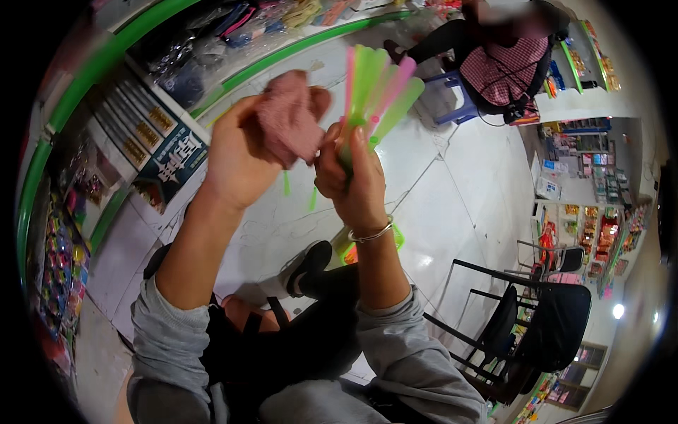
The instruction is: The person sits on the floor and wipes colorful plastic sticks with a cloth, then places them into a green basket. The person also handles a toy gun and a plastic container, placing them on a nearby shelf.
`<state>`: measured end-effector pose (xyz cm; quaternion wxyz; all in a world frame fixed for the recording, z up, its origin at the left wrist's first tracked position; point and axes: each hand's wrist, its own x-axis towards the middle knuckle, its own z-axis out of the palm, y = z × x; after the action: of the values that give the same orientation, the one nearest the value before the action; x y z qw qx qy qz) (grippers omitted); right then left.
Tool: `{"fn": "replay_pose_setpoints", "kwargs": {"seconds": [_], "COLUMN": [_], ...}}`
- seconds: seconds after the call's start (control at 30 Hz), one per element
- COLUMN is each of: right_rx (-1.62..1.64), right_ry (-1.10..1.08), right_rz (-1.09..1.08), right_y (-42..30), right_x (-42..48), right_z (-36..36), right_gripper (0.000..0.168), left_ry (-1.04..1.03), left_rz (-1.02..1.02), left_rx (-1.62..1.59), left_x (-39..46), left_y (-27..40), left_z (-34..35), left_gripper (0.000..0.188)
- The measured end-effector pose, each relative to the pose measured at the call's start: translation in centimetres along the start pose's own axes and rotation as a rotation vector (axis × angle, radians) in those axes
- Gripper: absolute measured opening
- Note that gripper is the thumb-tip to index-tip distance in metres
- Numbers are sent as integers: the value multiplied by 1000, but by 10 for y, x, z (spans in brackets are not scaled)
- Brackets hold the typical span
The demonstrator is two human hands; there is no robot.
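My left hand (235, 153) holds a crumpled dusty-pink cloth (291, 119) between thumb and fingers. In my right hand (363, 185) is a fanned bundle of translucent green and pink plastic blades (373, 87), gripped at their narrow ends. The cloth hangs right beside the right fingers; whether it touches them I cannot tell. Two thin green plastic pieces (313, 199) show below the hands against the floor. Partly hidden behind my right wrist, a small green plastic basket (397, 237) has orange items in it.
White floor tiles (418, 212) are cracked in places. Green-edged display shelving (275, 55) with bagged goods curves along the left and top. A person (503, 63) sits near a blue plastic stool (450, 98). Black chairs (556, 323) stand at right, with stocked shelves (588, 233) beyond.
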<state>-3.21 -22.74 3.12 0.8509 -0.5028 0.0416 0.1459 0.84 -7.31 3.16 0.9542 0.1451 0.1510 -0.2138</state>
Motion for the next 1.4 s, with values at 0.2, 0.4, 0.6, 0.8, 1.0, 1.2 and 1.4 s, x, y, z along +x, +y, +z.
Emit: {"fn": "replay_pose_setpoints", "kwargs": {"seconds": [0.2, 0.4, 0.6, 0.8, 1.0, 1.2, 1.4], "right_rx": [-99, -225, -195, -93, -569, -246, -229], "right_ry": [-194, -259, -123, -402, -488, 610, 1269], "right_rz": [299, 359, 337, 439, -141, -131, 268], "right_y": [-4, 6, 11, 3, -19, 2, 171], "right_x": [-7, -3, 2, -10, -43, -112, -227], "right_z": [-1, 12, -5, 1, -42, -159, -333], "right_gripper": [30, 27, 29, 26, 25, 16, 15], "left_ry": [-98, -445, -763, -248, 345, 305, 367], "left_rz": [41, 209, 304, 1152, 893, 410, 305], "left_rx": [363, 203, 120, 2186, 1546, 872, 821], "left_x": [-13, -8, -11, -6, 34, 4, 8], "left_y": [-1, 37, 67, 10, 58, 64, 53], "left_z": [-6, -13, -21, -18, -68, -46, -50], "left_gripper": [32, 37, 40, 37, 36, 38, 39]}}
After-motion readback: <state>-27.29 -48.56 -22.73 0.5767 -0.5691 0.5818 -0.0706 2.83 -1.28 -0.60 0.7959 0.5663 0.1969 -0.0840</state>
